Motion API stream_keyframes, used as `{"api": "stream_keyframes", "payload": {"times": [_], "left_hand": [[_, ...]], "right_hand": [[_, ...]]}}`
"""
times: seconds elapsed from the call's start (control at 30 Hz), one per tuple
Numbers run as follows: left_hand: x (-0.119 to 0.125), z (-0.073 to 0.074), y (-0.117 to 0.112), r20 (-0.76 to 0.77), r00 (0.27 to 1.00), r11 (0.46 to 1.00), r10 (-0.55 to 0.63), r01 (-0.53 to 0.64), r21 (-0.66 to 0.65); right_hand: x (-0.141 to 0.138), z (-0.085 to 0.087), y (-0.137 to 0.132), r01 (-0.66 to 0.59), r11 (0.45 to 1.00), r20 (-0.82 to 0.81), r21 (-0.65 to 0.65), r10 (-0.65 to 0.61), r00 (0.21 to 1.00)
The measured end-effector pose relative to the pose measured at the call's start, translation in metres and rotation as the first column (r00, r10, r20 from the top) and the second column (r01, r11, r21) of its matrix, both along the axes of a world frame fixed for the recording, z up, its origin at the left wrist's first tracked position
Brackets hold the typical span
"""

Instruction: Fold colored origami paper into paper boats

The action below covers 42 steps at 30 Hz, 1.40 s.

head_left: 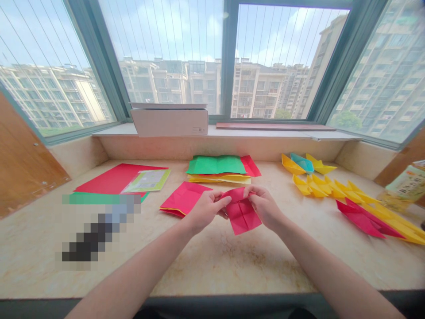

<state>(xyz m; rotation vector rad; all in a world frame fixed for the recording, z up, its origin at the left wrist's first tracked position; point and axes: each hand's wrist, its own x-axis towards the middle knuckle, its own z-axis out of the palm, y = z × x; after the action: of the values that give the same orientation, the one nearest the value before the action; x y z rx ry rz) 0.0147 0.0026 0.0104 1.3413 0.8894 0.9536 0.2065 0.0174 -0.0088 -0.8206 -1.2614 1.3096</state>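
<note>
A red sheet of folding paper (244, 215), marked with crossing creases, is held up over the counter between both hands. My left hand (212, 206) pinches its upper left edge between thumb and fingers. At the upper right, my right hand (260, 201) has its fingers closed on the same sheet. Just left of my left hand lies a stack of red paper (184, 197) with a yellow edge showing underneath. Behind the hands sits a pile of creased green paper (217, 165), with yellow and red sheets under it.
Yellow paper boats (325, 187) line the right side, near a red paper boat (368, 219) and a teal one (303, 163). Flat red sheets (116, 177) and a clear packet (148, 180) lie left, behind a blurred-out object (96, 235). A white box (169, 122) stands on the sill; a bottle (408, 181) stands far right.
</note>
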Motion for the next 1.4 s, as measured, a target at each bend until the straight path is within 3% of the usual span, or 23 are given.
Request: {"api": "stream_keyframes", "payload": {"times": [0.2, 0.33, 0.53, 0.77, 1.03, 1.4], "left_hand": [[0.000, 0.001, 0.000, 0.009, 1.000, 1.000, 0.015, -0.015, 0.027], [0.000, 0.002, 0.000, 0.019, 0.999, 0.998, 0.035, -0.036, 0.042], [-0.003, 0.000, 0.006, 0.033, 0.994, 0.991, 0.104, -0.106, 0.085], [-0.001, -0.001, 0.004, -0.008, 0.997, 0.992, 0.076, -0.075, 0.106], [0.000, 0.000, 0.001, -0.039, 0.992, 0.979, 0.121, -0.113, 0.170], [-0.001, 0.003, 0.000, -0.074, 0.972, 0.940, 0.222, -0.194, 0.281]], "right_hand": [[0.001, 0.000, 0.002, -0.056, 0.997, 0.044, 0.047, 0.054, 0.998], [0.003, 0.007, -0.001, -0.056, 0.998, 0.003, 0.010, 0.056, 0.998], [0.005, 0.013, -0.004, -0.178, 0.983, 0.025, -0.046, 0.179, 0.984], [0.001, 0.004, 0.003, 0.016, 0.999, 0.092, 0.031, -0.018, 0.996], [0.002, 0.006, 0.004, 0.104, 0.994, 0.077, 0.044, -0.107, 0.991], [0.002, 0.003, 0.005, 0.074, 0.996, 0.075, 0.052, -0.078, 0.994]]}}
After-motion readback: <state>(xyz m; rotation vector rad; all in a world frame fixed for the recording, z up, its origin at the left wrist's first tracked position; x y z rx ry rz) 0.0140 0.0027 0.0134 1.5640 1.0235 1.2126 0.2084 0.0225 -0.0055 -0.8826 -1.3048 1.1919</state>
